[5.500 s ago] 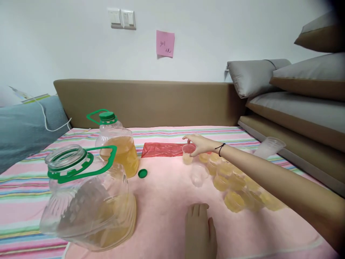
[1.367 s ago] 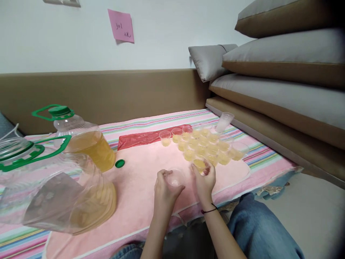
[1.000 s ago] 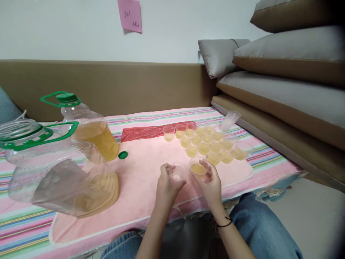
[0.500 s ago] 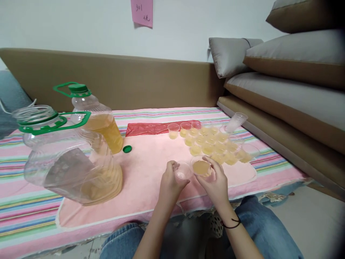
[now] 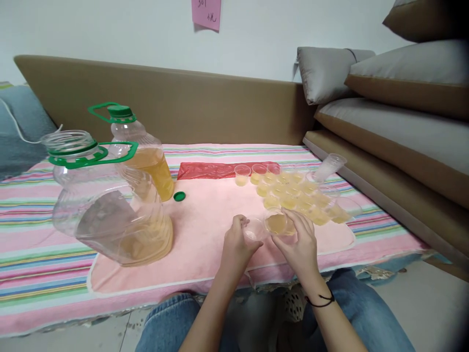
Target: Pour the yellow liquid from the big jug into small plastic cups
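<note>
My left hand point(image 5: 237, 244) is closed round a small clear plastic cup point(image 5: 253, 229) that looks nearly empty. My right hand point(image 5: 301, 242) grips another small cup point(image 5: 277, 223) holding yellow liquid, tilted toward the left one so the rims almost touch. Both cups are held above the pink towel point(image 5: 205, 220) near its front edge. Behind them stands a cluster of several small cups point(image 5: 293, 193) filled with yellow liquid.
A large open jug with a green handle point(image 5: 110, 205) stands at the left, a capped jug point(image 5: 141, 154) of yellow liquid behind it, a green cap point(image 5: 179, 196) beside it. A red plastic bag point(image 5: 212, 170) lies behind. A stack of clear cups point(image 5: 329, 166) leans by the cushions.
The right hand picked a filled cup from the cluster and brought it beside the empty cup in the left hand, tilting it. The view has shifted downward and right.
</note>
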`<state>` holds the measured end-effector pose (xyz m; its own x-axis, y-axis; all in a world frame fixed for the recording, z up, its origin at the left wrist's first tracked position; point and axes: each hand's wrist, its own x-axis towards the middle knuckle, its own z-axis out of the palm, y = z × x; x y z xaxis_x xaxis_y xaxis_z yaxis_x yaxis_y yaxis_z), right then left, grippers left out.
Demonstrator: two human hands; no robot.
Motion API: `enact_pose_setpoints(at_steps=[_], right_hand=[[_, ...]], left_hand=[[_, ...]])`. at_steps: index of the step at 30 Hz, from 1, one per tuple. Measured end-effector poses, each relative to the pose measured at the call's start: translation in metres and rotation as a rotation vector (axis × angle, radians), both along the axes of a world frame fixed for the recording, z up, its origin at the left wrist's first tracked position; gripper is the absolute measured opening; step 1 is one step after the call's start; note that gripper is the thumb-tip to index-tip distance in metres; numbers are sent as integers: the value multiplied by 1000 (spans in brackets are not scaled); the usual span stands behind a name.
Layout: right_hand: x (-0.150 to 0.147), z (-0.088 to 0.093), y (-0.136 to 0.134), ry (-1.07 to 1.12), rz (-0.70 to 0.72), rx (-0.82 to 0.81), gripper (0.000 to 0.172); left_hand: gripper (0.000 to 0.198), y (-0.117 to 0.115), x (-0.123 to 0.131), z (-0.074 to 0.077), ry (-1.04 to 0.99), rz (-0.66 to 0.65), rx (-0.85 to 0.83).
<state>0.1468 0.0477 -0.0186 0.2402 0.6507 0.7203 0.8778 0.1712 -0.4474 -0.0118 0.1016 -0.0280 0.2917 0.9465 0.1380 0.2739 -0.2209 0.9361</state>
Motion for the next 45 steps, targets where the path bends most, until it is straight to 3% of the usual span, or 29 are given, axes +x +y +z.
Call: enact_pose_setpoints(at_steps=[45], right_hand=[[-1, 6, -2, -118, -2, -45, 50]], left_hand=[[58, -2, -1, 3, 68, 2, 15]])
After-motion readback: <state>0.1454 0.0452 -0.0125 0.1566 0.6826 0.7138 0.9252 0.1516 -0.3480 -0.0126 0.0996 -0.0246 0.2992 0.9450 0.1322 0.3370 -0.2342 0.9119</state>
